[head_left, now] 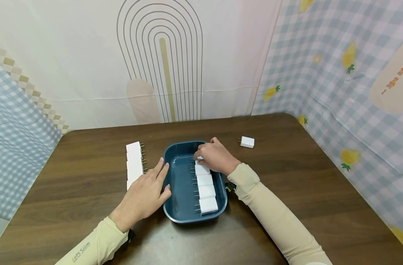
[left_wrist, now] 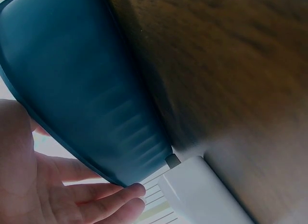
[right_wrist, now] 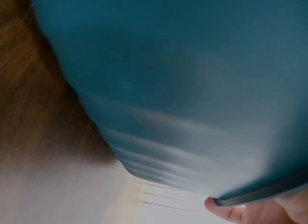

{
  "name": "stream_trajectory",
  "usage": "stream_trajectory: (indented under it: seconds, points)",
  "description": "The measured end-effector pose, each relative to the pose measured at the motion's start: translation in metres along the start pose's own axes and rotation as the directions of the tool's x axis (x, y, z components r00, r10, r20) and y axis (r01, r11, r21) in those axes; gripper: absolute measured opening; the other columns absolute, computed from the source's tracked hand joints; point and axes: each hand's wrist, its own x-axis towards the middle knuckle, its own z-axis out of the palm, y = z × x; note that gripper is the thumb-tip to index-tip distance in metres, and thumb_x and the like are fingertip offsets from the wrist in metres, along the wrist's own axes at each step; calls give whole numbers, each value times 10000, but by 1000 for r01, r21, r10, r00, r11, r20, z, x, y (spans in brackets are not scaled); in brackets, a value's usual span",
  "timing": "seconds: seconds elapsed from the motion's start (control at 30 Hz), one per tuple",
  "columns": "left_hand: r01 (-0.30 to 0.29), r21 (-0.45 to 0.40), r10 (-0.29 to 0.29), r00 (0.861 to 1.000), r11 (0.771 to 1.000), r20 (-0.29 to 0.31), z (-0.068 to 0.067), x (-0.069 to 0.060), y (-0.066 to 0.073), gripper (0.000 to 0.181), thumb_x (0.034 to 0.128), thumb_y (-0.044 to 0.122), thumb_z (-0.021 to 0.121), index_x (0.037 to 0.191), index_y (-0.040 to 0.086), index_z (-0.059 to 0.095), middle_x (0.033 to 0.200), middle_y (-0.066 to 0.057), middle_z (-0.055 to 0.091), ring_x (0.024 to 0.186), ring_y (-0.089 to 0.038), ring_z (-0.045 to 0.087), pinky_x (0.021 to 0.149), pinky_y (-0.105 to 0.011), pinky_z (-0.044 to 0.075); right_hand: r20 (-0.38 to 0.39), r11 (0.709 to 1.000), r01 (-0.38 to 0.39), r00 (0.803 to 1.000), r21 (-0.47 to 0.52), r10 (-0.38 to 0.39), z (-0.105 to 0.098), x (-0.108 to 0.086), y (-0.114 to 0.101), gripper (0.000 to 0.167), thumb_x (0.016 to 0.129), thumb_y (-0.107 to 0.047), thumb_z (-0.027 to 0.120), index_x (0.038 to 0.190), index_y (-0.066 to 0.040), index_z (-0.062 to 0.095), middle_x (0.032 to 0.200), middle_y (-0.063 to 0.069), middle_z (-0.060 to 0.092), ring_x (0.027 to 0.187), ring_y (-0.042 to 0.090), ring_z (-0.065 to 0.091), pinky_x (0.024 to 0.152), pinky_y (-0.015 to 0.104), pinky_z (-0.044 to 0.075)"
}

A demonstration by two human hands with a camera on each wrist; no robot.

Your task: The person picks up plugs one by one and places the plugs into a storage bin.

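Note:
A row of white plug-in chargers lies inside a dark blue rectangular basin, along its right side with the prongs pointing left. My right hand reaches over the basin's right rim and pinches the charger at the far end of that row, which its fingers partly cover. My left hand rests against the basin's left rim, fingers extended; in the left wrist view its fingertips touch the rim from outside. The right wrist view shows mostly the basin's outer wall; the pinched charger is hidden there.
Left of the basin, more white chargers stand in a line on the brown wooden table, prongs facing right, partly behind my left hand. A single charger lies at the back right. Patterned cloth hangs behind the table.

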Motion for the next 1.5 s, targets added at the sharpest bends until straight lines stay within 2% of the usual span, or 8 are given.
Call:
stream_trajectory:
  seconds: [0.53,1.0,1.2,1.37,1.5]
  points:
    - [-4,0,4,1000,1000,-6,1,-1,0,666,982,365,542,1531,10,414,1622,-198,352,1358,-391,545,1110,-535,462,25,1000,-11,1000,21,11,0,-1,-1,172,923,-235,742,1080,-248,810,1091,-28,770,1040,127,688,918,452,433]
    - [1,0,-1,1000,1000,8,-1,0,1,674,982,365,545,1535,6,404,1622,-207,347,1351,-396,550,1090,-540,476,19,999,4,1000,50,-5,-3,-1,1,160,922,-194,742,1056,-242,816,1087,-27,772,1048,143,691,896,425,440]
    - [-4,4,4,1000,1000,5,-2,1,0,676,981,373,542,1534,8,406,1624,-202,348,1351,-393,550,1098,-535,471,21,995,-10,1000,101,8,-10,-3,4,195,962,-235,694,1127,-192,787,1167,5,754,1113,200,669,900,410,479]
    - [-10,7,10,1000,1000,-4,-1,0,0,672,978,365,549,1531,8,413,1619,-206,355,1346,-394,554,1094,-532,475,-12,984,-20,1000,176,22,-17,-7,8,229,971,-209,676,1174,-140,758,1209,37,730,1141,217,651,968,407,546]
    - [-9,2,9,1000,1000,-1,-1,0,1,672,979,364,548,1531,7,412,1619,-209,353,1349,-395,550,1095,-534,472,-67,976,-28,997,214,43,-24,-11,13,230,982,-209,662,1179,-124,742,1217,42,710,1139,207,645,948,379,577]
